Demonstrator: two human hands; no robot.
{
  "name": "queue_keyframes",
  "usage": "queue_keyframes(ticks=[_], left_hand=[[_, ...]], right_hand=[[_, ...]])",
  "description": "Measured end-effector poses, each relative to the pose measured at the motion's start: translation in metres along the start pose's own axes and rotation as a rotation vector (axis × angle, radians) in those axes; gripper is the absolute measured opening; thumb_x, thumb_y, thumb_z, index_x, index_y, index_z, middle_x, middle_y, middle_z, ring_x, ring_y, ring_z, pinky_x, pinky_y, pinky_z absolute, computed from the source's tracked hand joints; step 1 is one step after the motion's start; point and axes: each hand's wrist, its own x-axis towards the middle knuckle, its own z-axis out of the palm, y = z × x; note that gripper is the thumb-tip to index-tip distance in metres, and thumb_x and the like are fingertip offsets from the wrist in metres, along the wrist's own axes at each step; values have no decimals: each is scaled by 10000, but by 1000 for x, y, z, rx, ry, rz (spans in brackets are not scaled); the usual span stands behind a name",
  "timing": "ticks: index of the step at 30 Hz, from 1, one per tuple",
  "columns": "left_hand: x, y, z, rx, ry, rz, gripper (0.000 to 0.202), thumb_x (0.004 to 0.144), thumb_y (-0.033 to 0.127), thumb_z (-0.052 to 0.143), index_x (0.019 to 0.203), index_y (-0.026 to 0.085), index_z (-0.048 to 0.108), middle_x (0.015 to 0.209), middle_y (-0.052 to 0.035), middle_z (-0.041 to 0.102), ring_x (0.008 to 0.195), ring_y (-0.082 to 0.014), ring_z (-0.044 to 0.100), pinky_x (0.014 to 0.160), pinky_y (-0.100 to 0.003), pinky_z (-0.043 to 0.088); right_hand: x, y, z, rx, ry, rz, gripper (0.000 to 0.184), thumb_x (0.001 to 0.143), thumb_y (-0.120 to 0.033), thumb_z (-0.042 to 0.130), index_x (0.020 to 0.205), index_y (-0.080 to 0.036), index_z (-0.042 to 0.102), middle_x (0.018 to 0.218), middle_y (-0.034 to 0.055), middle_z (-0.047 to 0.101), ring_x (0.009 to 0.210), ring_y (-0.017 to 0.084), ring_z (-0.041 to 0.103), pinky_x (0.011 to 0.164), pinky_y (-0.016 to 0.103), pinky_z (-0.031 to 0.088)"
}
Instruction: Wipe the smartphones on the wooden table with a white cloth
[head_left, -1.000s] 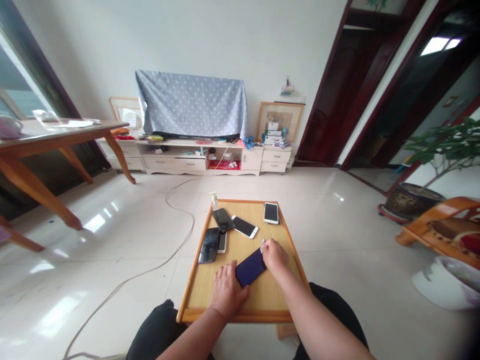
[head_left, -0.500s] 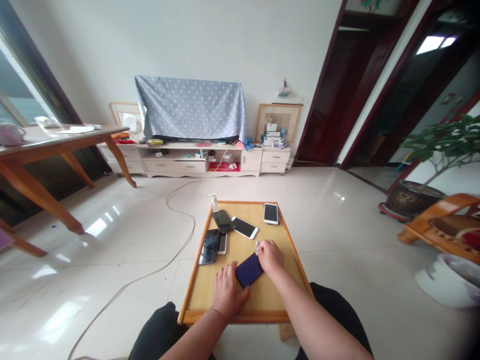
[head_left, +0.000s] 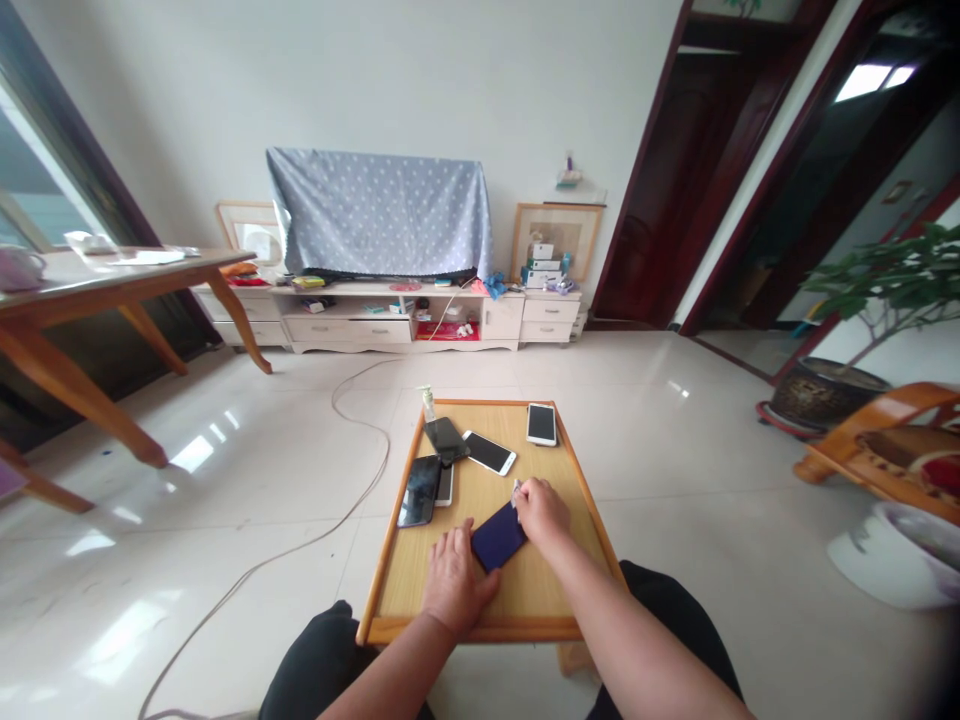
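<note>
A dark blue phone (head_left: 496,537) lies screen-up on a small wooden table (head_left: 420,590) in front of me. My left hand (head_left: 454,582) rests flat beside its near end, fingers against the edge, holding it steady. My right hand (head_left: 540,508) is closed over the phone's far end, pinching a small white wipe (head_left: 515,490) against it. Several other phones lie further out: a black one (head_left: 419,490), a dark one (head_left: 445,438), a white one (head_left: 489,453) and another white one (head_left: 541,424). A small bottle (head_left: 428,402) stands at the far left corner.
A cable (head_left: 330,520) runs across the tiled floor to a white TV cabinet (head_left: 390,318) under a cloth-covered screen (head_left: 379,212). A wooden table (head_left: 112,290) stands at left. A potted plant (head_left: 862,330), a wooden chair (head_left: 892,445) and a basin (head_left: 900,555) are at right.
My right hand has slid along the phone toward me, covering more of its far end. The left hand has stayed where it was.
</note>
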Motion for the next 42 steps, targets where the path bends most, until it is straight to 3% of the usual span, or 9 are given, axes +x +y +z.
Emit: queue_keyframes(ticks=[3, 10, 18, 22, 25, 28, 34, 37, 42], left_hand=[[0, 0, 0, 1, -6, -5, 754, 737, 388, 672, 1411, 169, 416, 1265, -128, 616, 1168, -321, 548, 1013, -472, 411], [0, -2, 1, -6, 7, 10, 703, 774, 392, 633, 1406, 163, 426, 1244, -147, 623, 1122, -318, 577, 983, -479, 431], [1, 3, -4, 9, -14, -16, 734, 729, 388, 675, 1390, 173, 441, 1255, -129, 612, 1153, -319, 553, 997, -457, 418], [0, 3, -5, 3, -8, -3, 707, 755, 416, 664, 1384, 178, 448, 1231, -123, 619, 1136, -314, 561, 991, -451, 417], [0, 3, -4, -1, -3, 3, 643, 805, 403, 614, 1384, 177, 448, 1224, -121, 622, 1126, -305, 568, 981, -445, 420], [0, 3, -4, 18, 0, 10, 652, 781, 383, 637, 1372, 169, 459, 1232, -124, 620, 1134, -309, 562, 982, -447, 419], [1, 5, -6, 27, -10, 5, 680, 748, 380, 671, 1362, 174, 463, 1227, -115, 620, 1139, -307, 552, 995, -443, 409], [1, 5, -6, 28, -20, -9, 672, 747, 382, 672, 1353, 173, 468, 1214, -111, 621, 1140, -304, 553, 1001, -438, 404], [0, 3, -4, 38, -13, -11, 680, 745, 378, 680, 1358, 181, 461, 1220, -103, 617, 1143, -301, 550, 1002, -431, 401]], right_hand=[[5, 3, -3, -16, 13, 28, 254, 1003, -354, 472, 901, -198, 646, 973, 80, 663, 823, 189, 602, 634, 293, 298], [-55, -39, 25, 59, -83, -212, 90, 911, -337, 643, 873, -257, 659, 933, 1, 684, 854, 155, 612, 698, 260, 335], [-5, 18, -9, -18, 11, 56, 236, 998, -362, 505, 878, -209, 640, 961, 52, 664, 798, 159, 589, 610, 277, 269], [-39, -6, 8, 4, -17, -42, 171, 955, -347, 587, 841, -232, 642, 927, 12, 666, 822, 146, 594, 653, 262, 306], [-65, -21, 23, 86, -61, -236, 79, 917, -306, 628, 871, -246, 651, 911, -1, 663, 822, 149, 595, 673, 261, 316], [-60, -10, 19, 93, -53, -181, 105, 920, -334, 629, 865, -247, 653, 901, -9, 660, 804, 142, 592, 654, 257, 308], [-20, 45, -14, 13, 31, 54, 199, 971, -359, 546, 862, -220, 638, 922, 10, 652, 777, 137, 575, 605, 264, 264], [-34, 42, -8, 2, 31, 25, 191, 958, -353, 566, 830, -225, 628, 894, 0, 646, 782, 137, 573, 616, 268, 266], [-72, 17, 15, 60, -6, -197, 129, 926, -332, 609, 831, -246, 623, 871, -28, 645, 777, 128, 572, 633, 263, 272]])
